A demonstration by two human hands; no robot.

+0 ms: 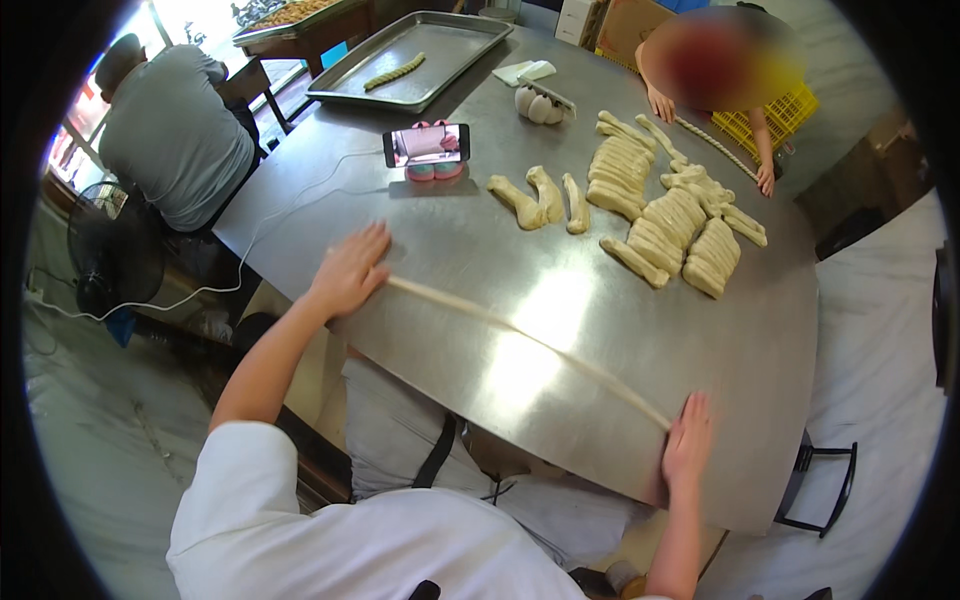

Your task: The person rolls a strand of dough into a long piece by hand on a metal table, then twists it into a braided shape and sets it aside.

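A long thin dough rope (510, 325) stretches across the steel table, slightly blurred along its length. At its left end my left hand (350, 270) presses flat, fingers stretched out, near the table's edge. My right hand (687, 440) lies over the rope's right end, fingers straight, closer to my body. Neither hand wraps around the dough. Beyond the rope, several dough pieces (665, 225) lie close together in piles, and three short ones (577, 203) sit just left of them. Whatever part of the rope lies under my palms is hidden.
A metal tray (470, 45) with one twisted dough strand (395, 72) stands at the back left. A phone (427, 146) on a stand trails a white cable (265, 230). Across the table, a co-worker's hands (765, 178) hold a twisted dough rope (718, 147). Another person (175, 130) sits left.
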